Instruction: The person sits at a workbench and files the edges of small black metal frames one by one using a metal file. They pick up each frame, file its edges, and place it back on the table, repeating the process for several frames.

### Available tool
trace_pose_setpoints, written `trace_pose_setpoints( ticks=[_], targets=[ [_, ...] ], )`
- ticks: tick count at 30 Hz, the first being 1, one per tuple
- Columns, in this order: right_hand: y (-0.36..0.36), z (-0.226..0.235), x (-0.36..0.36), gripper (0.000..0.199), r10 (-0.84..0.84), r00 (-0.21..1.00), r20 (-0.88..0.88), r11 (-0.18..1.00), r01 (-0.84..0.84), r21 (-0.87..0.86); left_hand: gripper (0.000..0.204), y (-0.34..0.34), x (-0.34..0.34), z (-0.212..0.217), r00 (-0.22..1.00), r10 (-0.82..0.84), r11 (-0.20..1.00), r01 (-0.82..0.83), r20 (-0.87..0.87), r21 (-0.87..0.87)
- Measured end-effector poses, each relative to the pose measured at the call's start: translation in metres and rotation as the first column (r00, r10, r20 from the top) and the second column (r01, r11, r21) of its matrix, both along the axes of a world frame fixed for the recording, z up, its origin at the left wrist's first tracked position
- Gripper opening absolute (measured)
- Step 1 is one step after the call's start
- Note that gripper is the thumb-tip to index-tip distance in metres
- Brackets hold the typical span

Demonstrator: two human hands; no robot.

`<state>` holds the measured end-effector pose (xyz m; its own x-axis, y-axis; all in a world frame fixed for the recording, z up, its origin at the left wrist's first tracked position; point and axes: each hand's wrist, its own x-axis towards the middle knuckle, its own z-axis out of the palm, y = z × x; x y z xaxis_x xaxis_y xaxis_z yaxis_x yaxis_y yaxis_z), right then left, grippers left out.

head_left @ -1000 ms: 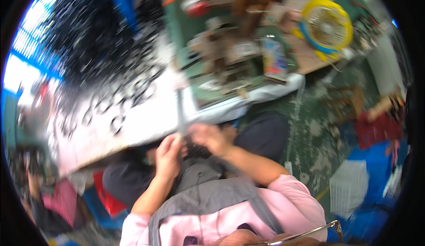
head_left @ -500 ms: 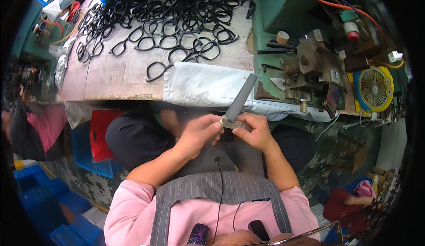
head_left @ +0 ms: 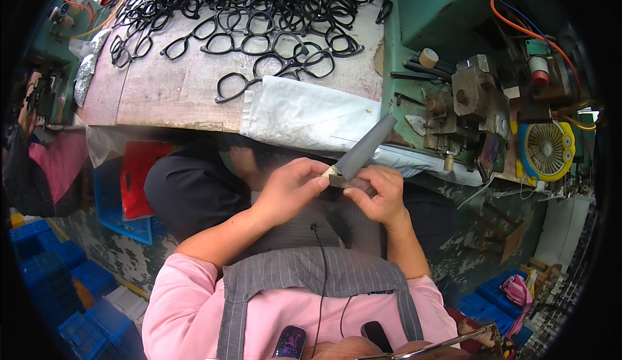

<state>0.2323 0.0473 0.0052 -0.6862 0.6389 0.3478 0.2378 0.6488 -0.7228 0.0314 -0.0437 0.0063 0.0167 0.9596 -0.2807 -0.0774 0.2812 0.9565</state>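
Note:
Over my lap, both hands are close together around a long grey, knife-like blade (head_left: 367,145) that points up and to the right. My left hand (head_left: 290,188) is closed at its pale lower end, with the thumb pressed forward; the rest of that end is hidden by the fingers. My right hand (head_left: 382,195) pinches a small flat brownish-grey block (head_left: 339,181) between thumb and fingers. The block sits across the base of the blade; whether it touches the blade I cannot tell. Beyond the blade, a white cloth (head_left: 311,114) lies over the table's front edge.
Many black eyeglass frames (head_left: 256,42) are heaped on the worn table (head_left: 162,94). At the right stands a green machine (head_left: 414,29) with metal clamping parts (head_left: 472,94), beside a yellow-blue fan (head_left: 546,151). Left of my knees are a red bag (head_left: 138,182) and blue crates (head_left: 103,321).
The blade has tilted further right and now shows its broad face. The small block has turned slightly between my hands. The whole view has shifted a little.

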Motion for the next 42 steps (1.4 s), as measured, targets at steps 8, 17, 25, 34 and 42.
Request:
trace_pose_setpoints(
  ticks=[8,17,25,34,42],
  targets=[
    [-0.008,-0.010,0.008,0.042,0.082,0.945,-0.316,0.788,-0.256,-0.561,0.022,0.002,0.006,0.000,0.976,0.072,0.978,-0.029,-0.206,0.206],
    [-0.017,-0.024,0.006,0.049,-0.058,0.962,-0.267,0.761,-0.131,-0.636,0.019,-0.001,0.012,0.005,0.944,0.185,0.968,-0.127,-0.274,0.216],
    [-0.024,-0.034,0.002,0.056,-0.169,0.888,-0.427,0.639,-0.231,-0.733,0.017,-0.002,0.015,0.001,0.904,0.273,0.942,-0.183,-0.328,0.280],
    [-0.028,-0.040,-0.005,0.066,-0.280,0.734,-0.619,0.268,-0.559,-0.785,0.019,-0.004,0.020,-0.003,0.859,0.335,0.914,-0.196,-0.388,0.355],
    [-0.033,-0.042,-0.006,0.064,-0.245,0.767,-0.593,0.307,-0.518,-0.798,0.019,-0.005,0.023,-0.007,0.809,0.372,0.897,-0.188,-0.456,0.400]
  ],
)
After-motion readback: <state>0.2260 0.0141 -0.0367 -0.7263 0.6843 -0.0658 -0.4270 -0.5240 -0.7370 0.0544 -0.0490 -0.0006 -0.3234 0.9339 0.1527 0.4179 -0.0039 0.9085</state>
